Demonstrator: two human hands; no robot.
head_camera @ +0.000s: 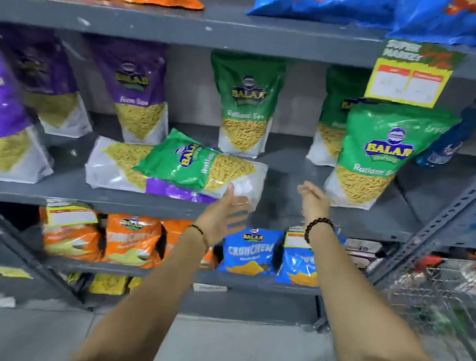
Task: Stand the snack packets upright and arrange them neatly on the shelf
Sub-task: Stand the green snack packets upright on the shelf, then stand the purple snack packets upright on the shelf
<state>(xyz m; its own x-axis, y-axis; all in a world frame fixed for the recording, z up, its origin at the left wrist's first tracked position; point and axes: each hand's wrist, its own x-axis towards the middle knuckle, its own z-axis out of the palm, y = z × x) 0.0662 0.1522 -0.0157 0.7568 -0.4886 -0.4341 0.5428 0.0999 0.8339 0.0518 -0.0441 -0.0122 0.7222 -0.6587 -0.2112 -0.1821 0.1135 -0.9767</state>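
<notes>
Green packet [201, 168] lying flat on purple packet [125, 167] — left hand [221, 215] touching, right hand [315, 201] open beside.

bare forearms, no sleeves; a dark beaded bracelet [318, 228] on the right wrist, a thin dark band [200, 232] on the left.

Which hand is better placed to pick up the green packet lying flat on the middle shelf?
Left. The left hand is open with its fingertips at the near end of the flat green packet, which lies on a purple packet. The right hand hovers open over bare shelf farther right.
</notes>
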